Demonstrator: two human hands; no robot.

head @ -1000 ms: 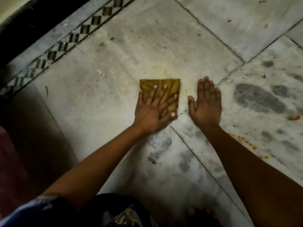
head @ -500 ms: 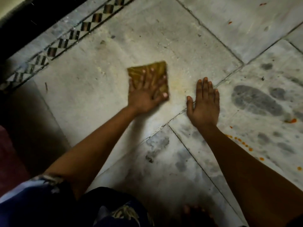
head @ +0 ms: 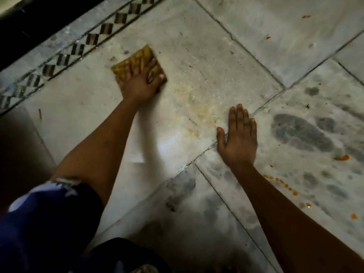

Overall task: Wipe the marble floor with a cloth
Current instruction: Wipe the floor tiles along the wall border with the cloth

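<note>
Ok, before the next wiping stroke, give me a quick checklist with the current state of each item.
1. Cloth under the left hand, fingers spread flat on it: ok.
2. Cloth lying flat on the marble floor: ok, though its near edge is hidden by the hand.
3. Right hand braced flat on the floor, clear of the cloth: ok.
4. Yellowish smear between the hands removed: not ok.
5. Orange spots beside the right forearm cleaned: not ok.
6. Cloth wet enough: cannot tell.
</note>
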